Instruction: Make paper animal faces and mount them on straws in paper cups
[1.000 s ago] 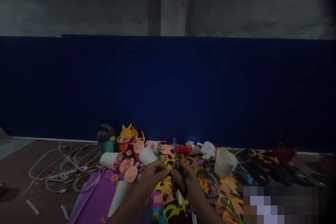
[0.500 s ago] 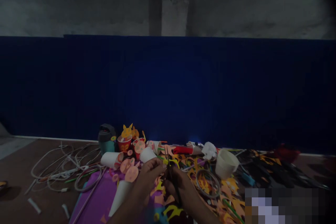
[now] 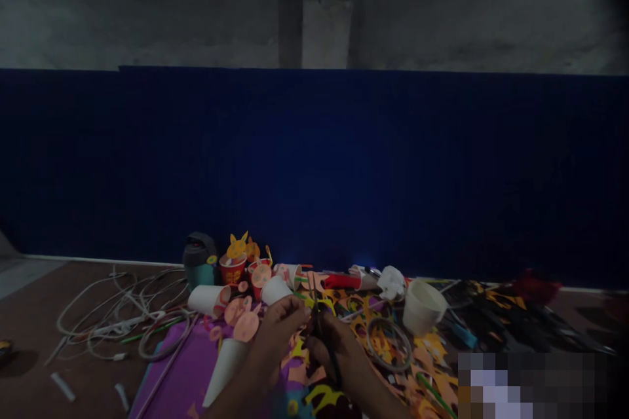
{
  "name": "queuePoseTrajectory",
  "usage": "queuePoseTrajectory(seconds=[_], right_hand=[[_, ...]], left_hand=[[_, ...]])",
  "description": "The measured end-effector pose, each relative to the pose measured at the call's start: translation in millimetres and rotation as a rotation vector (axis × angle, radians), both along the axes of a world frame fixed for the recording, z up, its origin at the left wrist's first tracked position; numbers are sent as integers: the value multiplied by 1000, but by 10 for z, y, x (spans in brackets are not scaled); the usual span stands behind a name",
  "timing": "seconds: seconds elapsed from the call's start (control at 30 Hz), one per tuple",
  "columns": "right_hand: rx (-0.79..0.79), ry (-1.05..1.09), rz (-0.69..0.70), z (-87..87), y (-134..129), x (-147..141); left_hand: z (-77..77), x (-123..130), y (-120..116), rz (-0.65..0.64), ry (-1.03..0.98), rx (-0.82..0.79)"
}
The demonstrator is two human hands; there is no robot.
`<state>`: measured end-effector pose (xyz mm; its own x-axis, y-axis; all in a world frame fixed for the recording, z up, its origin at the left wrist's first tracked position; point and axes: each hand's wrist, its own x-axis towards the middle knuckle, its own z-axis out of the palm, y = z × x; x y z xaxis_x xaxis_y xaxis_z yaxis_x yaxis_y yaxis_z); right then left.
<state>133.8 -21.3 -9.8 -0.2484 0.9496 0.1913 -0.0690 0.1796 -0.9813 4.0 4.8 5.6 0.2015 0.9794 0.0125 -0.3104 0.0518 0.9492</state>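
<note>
In the dim head view, my right hand is closed round a pair of scissors, whose blades point up and away from me. My left hand is beside the blades with thumb and fingers pinched together; whatever they hold is too small and dark to make out. Cut paper scraps in yellow, orange and pink lie under and around both hands. A white paper cup stands left of my left wrist, with a pink paper animal face at its top.
Tangled white cables lie at the left. Purple sheets are nearer me. Red cups with paper animals and a dark bottle stand behind. A roll of tape and a white bucket are on the right.
The scissors in my right hand have shifted very slightly. Both hands stay in nearly the same place.
</note>
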Motion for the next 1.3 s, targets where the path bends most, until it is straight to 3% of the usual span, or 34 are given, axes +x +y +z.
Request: queuePoseTrajectory(seconds=[0.67, 0.83, 1.03, 1.3], right_hand=[[-24, -32, -12, -80, 23, 10], [-47, -65, -45, -5, -4, -11], [-126, -97, -39, 124, -35, -17], [-133, -138, -42, 124, -38, 12]], left_hand=[[-7, -8, 26, 1, -3, -2], [-27, -31, 53, -31, 7, 28], [72, -70, 51, -60, 35, 5], [107, -144, 95, -79, 82, 12]])
